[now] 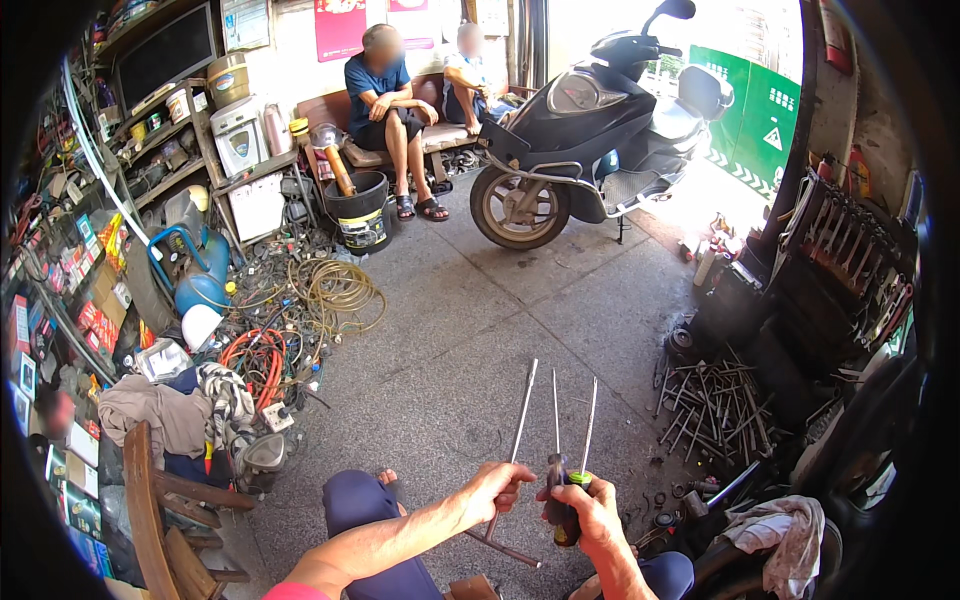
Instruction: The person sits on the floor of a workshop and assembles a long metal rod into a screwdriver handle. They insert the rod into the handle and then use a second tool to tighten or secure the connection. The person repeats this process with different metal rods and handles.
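Near the lower middle, my left hand (496, 488) is closed round the shaft of a long metal T-handle wrench (523, 408). Its shaft points up and away, and the crossbar sticks out below the hand. Just to the right, my right hand (596, 512) grips two screwdrivers side by side, blades upward. One screwdriver (557, 420) has a dark handle and a thin blade; the other screwdriver (578, 480) has a green-and-black handle. The left fingertips come close to the dark handle; I cannot tell whether they touch it.
A heap of metal tools (715, 405) lies on the floor at right, below a wrench rack (845, 235). A scooter (590, 130) stands ahead. Coiled hoses (335, 295), a black bucket (360, 215) and a wooden chair (150, 510) are at left. Two people sit on a bench (370, 155) behind.
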`<state>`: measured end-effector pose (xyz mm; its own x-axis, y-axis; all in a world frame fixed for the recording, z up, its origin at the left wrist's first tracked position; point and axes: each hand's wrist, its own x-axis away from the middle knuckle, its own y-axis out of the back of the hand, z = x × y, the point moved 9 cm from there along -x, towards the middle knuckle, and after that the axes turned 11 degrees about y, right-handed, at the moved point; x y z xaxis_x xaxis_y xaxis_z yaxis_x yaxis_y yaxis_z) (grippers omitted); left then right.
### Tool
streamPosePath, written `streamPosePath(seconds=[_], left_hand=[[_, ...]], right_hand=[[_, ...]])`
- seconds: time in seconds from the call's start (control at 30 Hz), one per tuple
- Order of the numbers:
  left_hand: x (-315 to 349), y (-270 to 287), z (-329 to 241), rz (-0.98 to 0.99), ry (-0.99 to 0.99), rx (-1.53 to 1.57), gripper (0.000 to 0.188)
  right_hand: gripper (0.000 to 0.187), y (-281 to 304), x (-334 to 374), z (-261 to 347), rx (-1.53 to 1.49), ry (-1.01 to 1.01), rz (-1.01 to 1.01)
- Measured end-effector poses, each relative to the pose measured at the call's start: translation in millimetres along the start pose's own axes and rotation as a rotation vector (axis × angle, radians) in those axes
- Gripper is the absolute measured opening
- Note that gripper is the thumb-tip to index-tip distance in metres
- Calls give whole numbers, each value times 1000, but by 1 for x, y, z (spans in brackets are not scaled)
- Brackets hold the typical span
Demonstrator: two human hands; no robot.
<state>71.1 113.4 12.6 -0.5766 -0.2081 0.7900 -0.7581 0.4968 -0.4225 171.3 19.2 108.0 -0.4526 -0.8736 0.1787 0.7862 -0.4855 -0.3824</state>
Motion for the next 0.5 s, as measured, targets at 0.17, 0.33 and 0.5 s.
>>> streamPosePath(seconds=[0.17, 0.33, 0.5], left_hand=[[9, -8, 0, -40, -42, 5, 13], [11, -7, -4, -62, -103, -12, 6], [18, -12, -4, -50, -82, 6, 7]], right_hand=[[19, 5, -2, -7, 5, -11, -19], [18, 7, -2, -8, 22, -14, -48], [18, 11, -3, -12, 55, -26, -88]])
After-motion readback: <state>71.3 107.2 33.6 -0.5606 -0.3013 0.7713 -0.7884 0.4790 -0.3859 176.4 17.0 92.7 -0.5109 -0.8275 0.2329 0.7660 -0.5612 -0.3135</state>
